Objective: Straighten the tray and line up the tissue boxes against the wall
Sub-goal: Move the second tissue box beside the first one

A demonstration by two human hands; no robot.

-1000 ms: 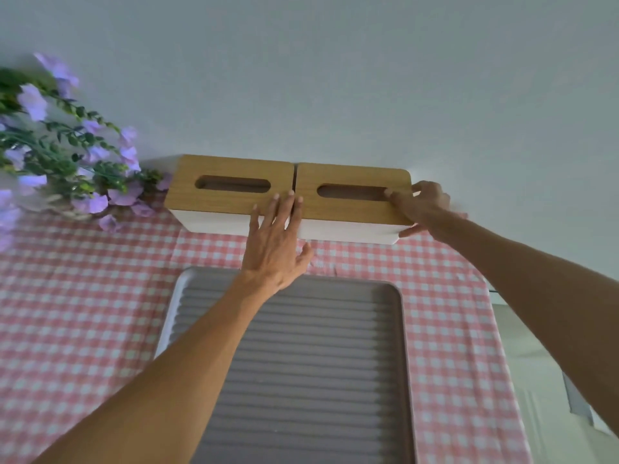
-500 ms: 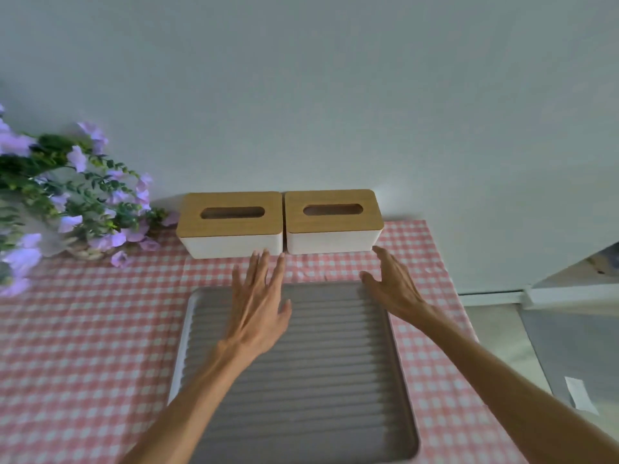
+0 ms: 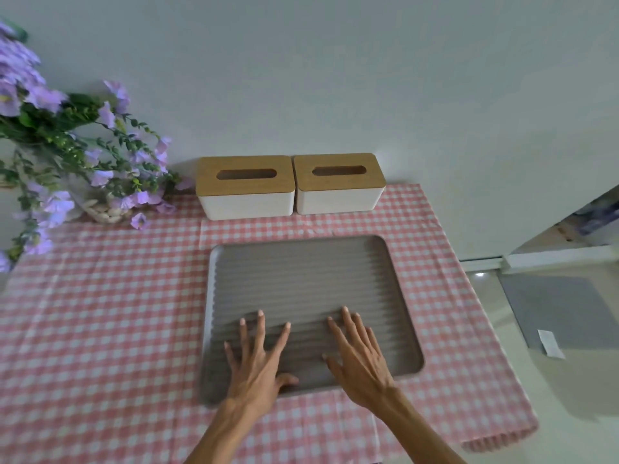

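Two white tissue boxes with wooden lids stand side by side against the wall, the left tissue box (image 3: 245, 186) touching the right tissue box (image 3: 339, 182). In front of them a grey ribbed tray (image 3: 301, 272) lies on the pink checked cloth, its edges roughly parallel to the boxes. My left hand (image 3: 258, 360) hovers over the tray's near part with fingers spread and nothing in it. My right hand (image 3: 356, 356) is beside it, also spread and empty. Whether the palms touch the tray is unclear.
A basket of purple flowers (image 3: 67, 155) stands at the back left, its stems reaching toward the left box. The pink checked cloth (image 3: 100, 313) ends at the table's right edge (image 3: 475, 296); beyond it is floor with a grey mat (image 3: 562, 309).
Both hands have let go of the tissue boxes and drawn back toward me over the tray. The camera has pulled back and tilted down, showing more of the table.
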